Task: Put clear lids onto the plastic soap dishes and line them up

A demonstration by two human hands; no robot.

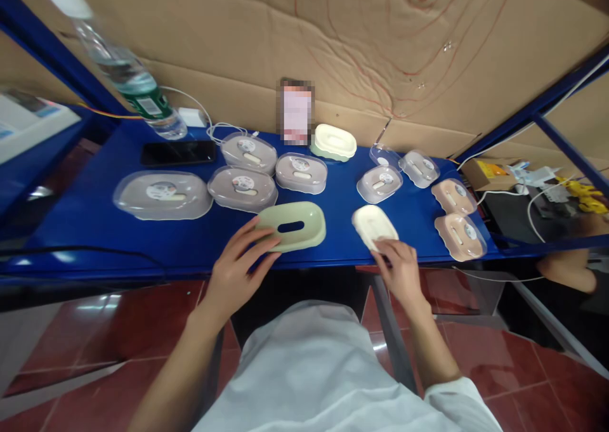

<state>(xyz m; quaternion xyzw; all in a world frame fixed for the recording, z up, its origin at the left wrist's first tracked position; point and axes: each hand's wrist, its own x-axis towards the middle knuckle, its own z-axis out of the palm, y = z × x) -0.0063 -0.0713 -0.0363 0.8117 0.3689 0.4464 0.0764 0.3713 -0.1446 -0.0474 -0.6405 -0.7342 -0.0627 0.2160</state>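
Observation:
My left hand (245, 261) is closed on the left end of a pale green oval soap dish (311, 226), fingers over the rim and thumb at the near side. A long slot in the dish's middle shows the blue table through it. To the right, my right hand (397, 264) pinches the near end of a cream oval dish (373, 222), tilted slightly above the table edge. Its underside is hidden. Behind my hands stand grey lidded soap boxes, one (302, 173) just beyond the green dish and another (379, 184) beyond the cream one.
Several more lidded boxes stand on the blue table (337, 197), with peach ones (460, 236) at right. At the back are a cream-green dish (334, 141) and a propped phone (296, 111). A water bottle (147, 102) and dark phone (178, 153) are at left. Another person's arm (568, 270) shows at right.

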